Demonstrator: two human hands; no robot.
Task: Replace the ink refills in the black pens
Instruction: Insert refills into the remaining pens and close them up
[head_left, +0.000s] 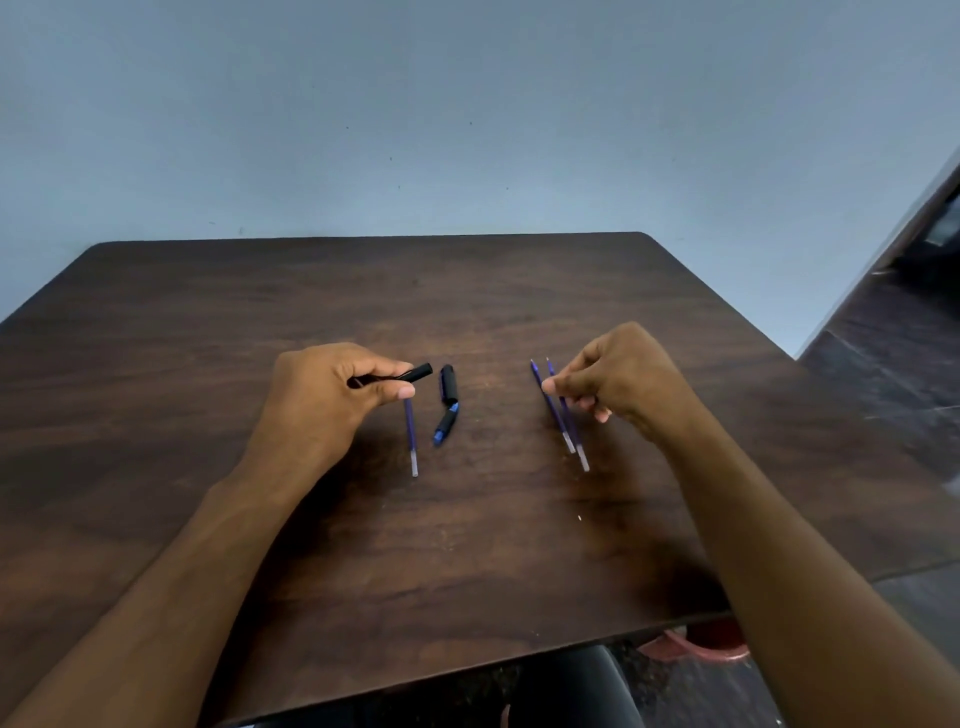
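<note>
Left hand (332, 395) grips pen barrel (400, 375) (black)

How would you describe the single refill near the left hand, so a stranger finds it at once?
On the dark wooden table, look just below the left hand, which holds a black pen barrel. The blue refill lies alone there. Two more refills lie together under the right hand.
</note>
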